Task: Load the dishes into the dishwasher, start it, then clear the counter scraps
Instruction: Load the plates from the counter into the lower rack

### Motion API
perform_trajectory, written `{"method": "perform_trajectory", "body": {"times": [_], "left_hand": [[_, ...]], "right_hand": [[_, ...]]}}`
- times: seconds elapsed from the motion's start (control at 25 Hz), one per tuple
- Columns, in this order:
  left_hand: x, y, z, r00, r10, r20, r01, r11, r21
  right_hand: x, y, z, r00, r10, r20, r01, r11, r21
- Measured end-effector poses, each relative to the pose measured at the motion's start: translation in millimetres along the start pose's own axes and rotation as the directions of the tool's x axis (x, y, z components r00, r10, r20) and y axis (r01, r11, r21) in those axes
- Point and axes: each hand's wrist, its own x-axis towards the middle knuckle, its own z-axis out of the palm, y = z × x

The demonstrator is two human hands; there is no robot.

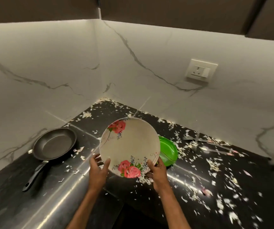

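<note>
A cream plate [130, 146] printed with pink roses is lifted off the black counter [17, 204] and tilted, its face toward me. My left hand [99, 171] grips its lower left rim, thumb on the face. My right hand [157, 172] grips the lower right rim. Behind the plate's right edge a green dish [168, 151] sits on the counter, partly hidden. White food scraps [215, 164] are scattered over the right and back of the counter. The dishwasher is not in view.
A dark frying pan [55, 143] lies at the left by the marble wall, its handle [33, 177] pointing toward me. Metal cutlery [197, 139] lies among scraps at the back right. A wall socket [200, 71] is above it.
</note>
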Motion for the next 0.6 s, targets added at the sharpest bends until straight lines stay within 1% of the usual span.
{"method": "perform_trajectory", "body": {"times": [0.04,0.08,0.16,0.24,0.28,0.36,0.4,0.44,0.52,0.6], "left_hand": [[-4.7,10.9,6.8,0.989,-0.035,0.146,0.051,0.992,-0.113],[-9.3,17.9,12.2,0.971,-0.046,0.234,0.09,0.979,-0.183],[-22.5,26.2,17.6,0.946,-0.054,0.32,0.156,0.94,-0.303],[-36.7,31.1,21.5,0.92,-0.029,0.39,0.197,0.897,-0.396],[-44.1,33.5,25.6,0.905,-0.004,0.426,0.198,0.889,-0.413],[-63.3,40.7,39.9,0.856,0.067,0.513,0.149,0.917,-0.369],[-79.9,44.0,51.6,0.813,0.122,0.57,0.084,0.943,-0.321],[-96.1,47.4,62.1,0.752,0.188,0.631,-0.001,0.959,-0.284],[-133.2,56.2,82.6,0.586,0.295,0.754,-0.166,0.955,-0.245],[-174.3,65.1,100.7,0.44,0.353,0.826,-0.273,0.929,-0.251]], "right_hand": [[-13.7,-2.6,-6.1,0.999,-0.016,-0.029,0.018,0.999,0.049],[-29.9,-1.6,-11.2,0.998,-0.033,-0.046,0.038,0.994,0.1],[-69.0,11.6,-25.0,0.996,-0.071,-0.061,0.078,0.989,0.129],[-116.0,26.3,-46.0,0.988,-0.088,-0.127,0.102,0.989,0.104],[-138.3,30.9,-58.9,0.981,-0.094,-0.171,0.112,0.989,0.096],[-180.0,39.2,-91.8,0.949,-0.105,-0.296,0.152,0.978,0.14],[-204.9,39.0,-110.9,0.917,-0.129,-0.378,0.195,0.971,0.14],[-226.8,36.8,-127.9,0.882,-0.154,-0.445,0.222,0.969,0.104],[-273.1,31.3,-152.8,0.837,-0.229,-0.497,0.269,0.963,0.009],[-319.2,28.8,-169.8,0.796,-0.26,-0.546,0.276,0.96,-0.055]]}}
